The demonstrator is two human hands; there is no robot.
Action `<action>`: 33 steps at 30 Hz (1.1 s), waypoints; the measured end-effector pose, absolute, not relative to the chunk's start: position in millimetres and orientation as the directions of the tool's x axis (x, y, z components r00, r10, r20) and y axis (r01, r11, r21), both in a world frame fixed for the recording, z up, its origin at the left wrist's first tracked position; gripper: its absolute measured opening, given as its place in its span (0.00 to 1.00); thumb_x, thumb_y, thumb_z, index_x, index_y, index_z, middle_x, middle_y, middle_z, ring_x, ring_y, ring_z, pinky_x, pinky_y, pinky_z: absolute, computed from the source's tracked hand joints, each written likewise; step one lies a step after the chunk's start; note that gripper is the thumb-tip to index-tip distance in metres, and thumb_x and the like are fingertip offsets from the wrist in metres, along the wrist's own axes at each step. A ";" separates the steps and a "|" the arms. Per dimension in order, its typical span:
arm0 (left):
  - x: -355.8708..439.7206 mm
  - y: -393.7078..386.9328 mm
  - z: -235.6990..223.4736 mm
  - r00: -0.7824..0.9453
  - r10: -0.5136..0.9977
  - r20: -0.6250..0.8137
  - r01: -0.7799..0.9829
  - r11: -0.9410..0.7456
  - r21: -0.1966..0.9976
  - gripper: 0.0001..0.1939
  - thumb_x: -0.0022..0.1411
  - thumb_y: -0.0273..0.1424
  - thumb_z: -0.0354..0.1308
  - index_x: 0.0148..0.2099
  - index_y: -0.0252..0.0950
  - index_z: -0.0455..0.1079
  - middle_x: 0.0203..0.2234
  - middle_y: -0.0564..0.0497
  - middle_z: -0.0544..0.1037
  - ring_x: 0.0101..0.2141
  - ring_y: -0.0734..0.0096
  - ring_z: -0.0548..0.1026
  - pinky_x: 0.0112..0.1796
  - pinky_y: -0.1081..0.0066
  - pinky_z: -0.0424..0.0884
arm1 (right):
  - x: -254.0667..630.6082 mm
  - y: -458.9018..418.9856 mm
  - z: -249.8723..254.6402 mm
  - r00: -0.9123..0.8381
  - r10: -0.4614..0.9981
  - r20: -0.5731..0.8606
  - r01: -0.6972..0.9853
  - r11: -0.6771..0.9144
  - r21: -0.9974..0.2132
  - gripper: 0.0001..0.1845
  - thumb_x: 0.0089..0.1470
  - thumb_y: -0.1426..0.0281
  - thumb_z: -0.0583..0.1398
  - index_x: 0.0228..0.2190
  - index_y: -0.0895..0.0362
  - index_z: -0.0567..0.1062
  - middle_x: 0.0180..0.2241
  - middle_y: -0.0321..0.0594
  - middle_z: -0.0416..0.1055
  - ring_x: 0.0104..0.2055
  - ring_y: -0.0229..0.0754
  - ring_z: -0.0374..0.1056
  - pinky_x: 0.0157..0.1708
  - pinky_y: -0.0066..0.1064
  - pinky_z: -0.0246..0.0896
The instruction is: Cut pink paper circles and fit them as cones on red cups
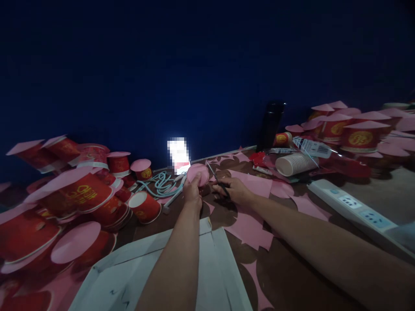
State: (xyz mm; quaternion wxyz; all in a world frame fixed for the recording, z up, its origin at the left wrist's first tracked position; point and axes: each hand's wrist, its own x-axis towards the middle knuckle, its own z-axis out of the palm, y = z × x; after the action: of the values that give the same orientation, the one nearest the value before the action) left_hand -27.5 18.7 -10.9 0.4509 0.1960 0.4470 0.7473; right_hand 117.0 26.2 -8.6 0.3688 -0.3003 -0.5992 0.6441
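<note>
A dark blue backdrop (pixel 207 77) rises beyond both sets of fingertips, and beneath them spreads a brown table (pixel 285 276). A white panel (pixel 220 268) lies below the left fingers, under that forearm. Red paper cups (pixel 87 194), many topped with pink rounds, crowd the area left of the left fingers; more capped cups (pixel 361 138) stand well to the right of the right fingers. A white power strip (pixel 330 192) slants away to their right. Pink paper pieces (pixel 249 229) lie under and beside the right hand (pixel 233 192). A dark bottle (pixel 270 125) stands beyond it to the right, with a stack of pale cups (pixel 295 164) nearer. Beyond the left hand (pixel 193 192) glows a blurred-out bright screen (pixel 179 153), and a light blue cable (pixel 162 185) coils just left. The right fingers are curled around the handles of scissors (pixel 223 188), blades toward the left hand. The left fingers pinch a pink disc (pixel 201 170), thumb on top; whether a cup sits beneath cannot be told.
</note>
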 end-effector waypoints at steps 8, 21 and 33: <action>-26.9 17.2 -4.0 -0.526 0.840 -0.133 -0.567 -0.230 0.791 0.20 0.41 0.32 0.68 0.38 0.32 0.72 0.24 0.52 0.75 0.20 0.76 0.72 0.20 0.77 0.65 | 119.4 28.6 -9.5 -0.513 0.856 0.061 -0.063 0.033 -0.997 0.25 0.43 0.54 0.67 0.36 0.61 0.77 0.22 0.35 0.68 0.22 0.33 0.64 0.21 0.25 0.62; -28.3 19.0 -5.3 -0.516 0.851 -0.096 -0.567 -0.256 0.783 0.19 0.41 0.28 0.68 0.38 0.33 0.72 0.27 0.52 0.76 0.24 0.75 0.74 0.26 0.75 0.70 | 121.5 32.7 -16.1 -0.561 0.825 0.065 0.034 0.102 -0.994 0.26 0.48 0.53 0.64 0.42 0.61 0.76 0.24 0.38 0.70 0.24 0.35 0.66 0.20 0.24 0.58; -28.0 19.1 -9.0 -0.488 0.870 -0.073 -0.534 -0.232 0.813 0.29 0.38 0.36 0.70 0.45 0.33 0.72 0.25 0.51 0.77 0.21 0.72 0.74 0.24 0.73 0.70 | 122.0 31.2 -14.3 -0.580 0.811 0.082 0.054 0.139 -0.989 0.28 0.46 0.53 0.65 0.43 0.61 0.77 0.24 0.38 0.71 0.24 0.35 0.65 0.24 0.26 0.59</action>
State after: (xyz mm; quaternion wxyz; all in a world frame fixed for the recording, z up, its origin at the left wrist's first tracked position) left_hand -28.0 19.1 -9.0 0.4631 0.2037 0.4117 0.7580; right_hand 122.0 31.2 -14.3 0.3297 -0.3184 -0.6787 0.5739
